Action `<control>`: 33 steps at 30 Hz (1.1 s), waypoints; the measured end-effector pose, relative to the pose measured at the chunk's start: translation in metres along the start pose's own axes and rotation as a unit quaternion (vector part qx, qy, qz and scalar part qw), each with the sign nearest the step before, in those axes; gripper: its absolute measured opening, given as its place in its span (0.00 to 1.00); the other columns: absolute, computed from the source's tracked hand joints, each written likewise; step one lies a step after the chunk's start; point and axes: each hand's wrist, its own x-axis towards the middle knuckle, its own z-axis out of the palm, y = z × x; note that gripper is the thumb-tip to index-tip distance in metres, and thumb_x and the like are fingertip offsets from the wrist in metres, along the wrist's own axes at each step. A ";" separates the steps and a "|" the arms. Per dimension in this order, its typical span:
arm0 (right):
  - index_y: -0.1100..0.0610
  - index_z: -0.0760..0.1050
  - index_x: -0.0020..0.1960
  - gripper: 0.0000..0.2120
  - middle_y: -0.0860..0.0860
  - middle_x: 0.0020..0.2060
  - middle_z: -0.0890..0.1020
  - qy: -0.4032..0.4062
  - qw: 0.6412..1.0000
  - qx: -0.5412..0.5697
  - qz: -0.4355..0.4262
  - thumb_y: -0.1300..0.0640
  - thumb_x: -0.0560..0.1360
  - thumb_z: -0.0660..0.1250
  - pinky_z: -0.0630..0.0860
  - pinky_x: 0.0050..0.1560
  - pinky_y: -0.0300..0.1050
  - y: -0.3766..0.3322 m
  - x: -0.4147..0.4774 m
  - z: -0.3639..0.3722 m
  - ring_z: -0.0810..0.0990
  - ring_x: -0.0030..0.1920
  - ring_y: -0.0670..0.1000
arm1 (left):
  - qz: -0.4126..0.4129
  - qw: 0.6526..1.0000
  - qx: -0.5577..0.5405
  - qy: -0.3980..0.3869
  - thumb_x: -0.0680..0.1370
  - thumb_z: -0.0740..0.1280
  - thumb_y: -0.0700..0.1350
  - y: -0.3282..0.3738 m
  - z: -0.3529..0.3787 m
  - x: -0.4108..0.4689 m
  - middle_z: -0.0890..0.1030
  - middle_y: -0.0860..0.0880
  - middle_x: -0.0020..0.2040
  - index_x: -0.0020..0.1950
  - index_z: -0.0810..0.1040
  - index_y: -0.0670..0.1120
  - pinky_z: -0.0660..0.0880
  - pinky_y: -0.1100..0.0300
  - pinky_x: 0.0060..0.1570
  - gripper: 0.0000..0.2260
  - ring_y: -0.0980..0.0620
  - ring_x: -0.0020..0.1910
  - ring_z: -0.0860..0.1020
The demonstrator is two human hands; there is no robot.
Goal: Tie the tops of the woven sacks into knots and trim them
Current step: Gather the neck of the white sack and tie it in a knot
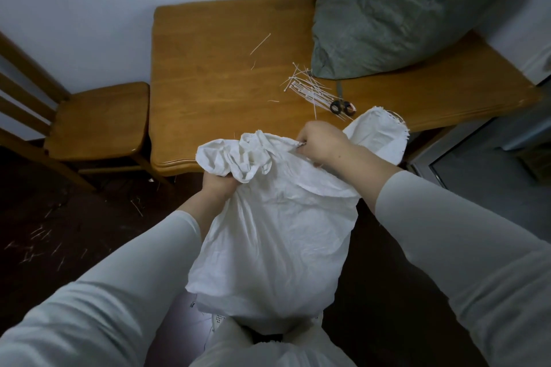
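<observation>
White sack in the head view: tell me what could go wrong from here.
1. The left hand grips only part of the bunched top of the white sack. The flap beyond the right hand is ungathered and may be left out of the knot.
2. That flap lies close to the scissors and cable ties near the table edge, and could sweep them to the floor.

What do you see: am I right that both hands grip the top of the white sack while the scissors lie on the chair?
Not quite: the head view shows the scissors lying on the table, beside the cable ties, not on the chair. The rest holds: the left hand and the right hand both grip the top of the white sack.
</observation>
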 end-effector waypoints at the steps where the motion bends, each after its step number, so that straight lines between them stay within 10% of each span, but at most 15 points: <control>1: 0.58 0.76 0.32 0.13 0.55 0.30 0.75 -0.017 1.000 0.024 0.007 0.60 0.76 0.64 0.69 0.34 0.43 0.000 -0.001 0.003 0.76 0.34 0.54 | 0.003 1.000 -0.003 0.008 0.71 0.74 0.40 0.002 0.001 -0.001 0.75 0.50 0.52 0.61 0.73 0.44 0.71 0.56 0.53 0.21 0.52 0.51 0.74; 4: 0.58 0.71 0.31 0.12 0.53 0.30 0.70 -0.046 0.984 0.167 0.035 0.61 0.73 0.60 0.66 0.35 0.45 -0.003 -0.006 0.010 0.72 0.35 0.54 | 0.004 1.000 -0.020 0.022 0.70 0.75 0.39 0.005 0.000 -0.003 0.76 0.49 0.54 0.63 0.73 0.43 0.73 0.54 0.55 0.23 0.50 0.54 0.74; 8: 0.56 0.73 0.48 0.28 0.50 0.42 0.76 -0.105 0.991 0.088 0.004 0.31 0.66 0.65 0.71 0.43 0.46 -0.015 -0.016 0.014 0.77 0.45 0.52 | 0.008 1.000 -0.021 0.011 0.68 0.76 0.37 0.006 -0.002 -0.005 0.78 0.49 0.50 0.57 0.75 0.45 0.75 0.51 0.56 0.20 0.48 0.54 0.77; 12: 0.55 0.75 0.48 0.04 0.51 0.43 0.79 -0.018 0.996 -0.079 -0.026 0.57 0.74 0.65 0.72 0.41 0.45 -0.013 -0.011 0.028 0.79 0.46 0.54 | -0.015 1.000 -0.025 -0.004 0.70 0.74 0.34 0.005 -0.001 -0.008 0.76 0.53 0.44 0.46 0.74 0.48 0.74 0.52 0.54 0.13 0.49 0.52 0.75; 22: 0.52 0.67 0.24 0.19 0.50 0.25 0.73 0.126 0.976 0.166 -0.062 0.64 0.70 0.67 0.66 0.30 0.45 -0.029 -0.003 0.037 0.73 0.32 0.55 | -0.025 0.981 0.062 -0.180 0.69 0.76 0.38 0.009 0.005 -0.020 0.81 0.46 0.51 0.50 0.79 0.47 0.77 0.51 0.58 0.12 0.47 0.55 0.79; 29: 0.60 0.81 0.38 0.11 0.52 0.37 0.83 0.080 0.967 0.215 -0.108 0.72 0.66 0.64 0.79 0.49 0.52 -0.037 -0.008 0.043 0.81 0.45 0.54 | -0.077 0.964 0.217 -0.133 0.81 0.59 0.37 0.004 0.020 -0.017 0.71 0.40 0.68 0.69 0.67 0.34 0.73 0.69 0.39 0.17 0.43 0.69 0.69; 33: 0.48 0.77 0.60 0.18 0.47 0.53 0.80 0.045 0.988 0.107 -0.105 0.54 0.70 0.66 0.73 0.53 0.46 -0.029 -0.018 0.006 0.74 0.58 0.49 | -0.087 0.962 0.234 -0.111 0.81 0.60 0.45 0.003 0.022 -0.015 0.68 0.39 0.71 0.70 0.66 0.38 0.65 0.56 0.69 0.20 0.42 0.70 0.67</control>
